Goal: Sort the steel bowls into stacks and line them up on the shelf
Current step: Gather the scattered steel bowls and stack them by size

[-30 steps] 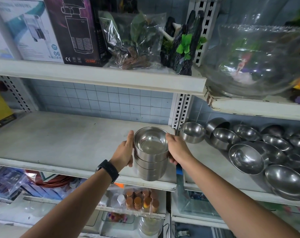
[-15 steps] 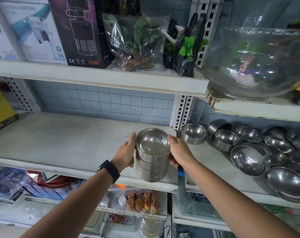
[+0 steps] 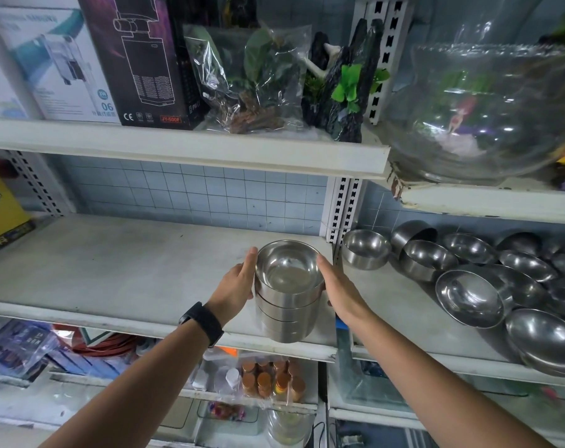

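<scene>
A stack of three steel bowls (image 3: 287,315) stands at the front right corner of the white middle shelf (image 3: 119,270). My left hand (image 3: 234,287) presses flat against its left side, a black watch on that wrist. On the opposite side my right hand (image 3: 337,289) presses in, so the stack is clamped between both palms. Whether the stack's base rests on the shelf, I cannot tell. On the adjoining right shelf (image 3: 400,321) lie several loose steel bowls (image 3: 472,297) of different sizes, the nearest one (image 3: 366,248) just beyond the upright.
A perforated shelf upright (image 3: 341,208) separates the two shelf bays. Above are boxed aquarium filters (image 3: 145,59), bagged plants (image 3: 252,79), a rock ornament (image 3: 345,85) and a glass fishbowl (image 3: 488,111). A yellow box (image 3: 1,215) stands at the far left. Bottles (image 3: 268,379) fill the shelf below.
Both hands stay pressed on the stack and it has barely shifted. The view has drifted slightly.
</scene>
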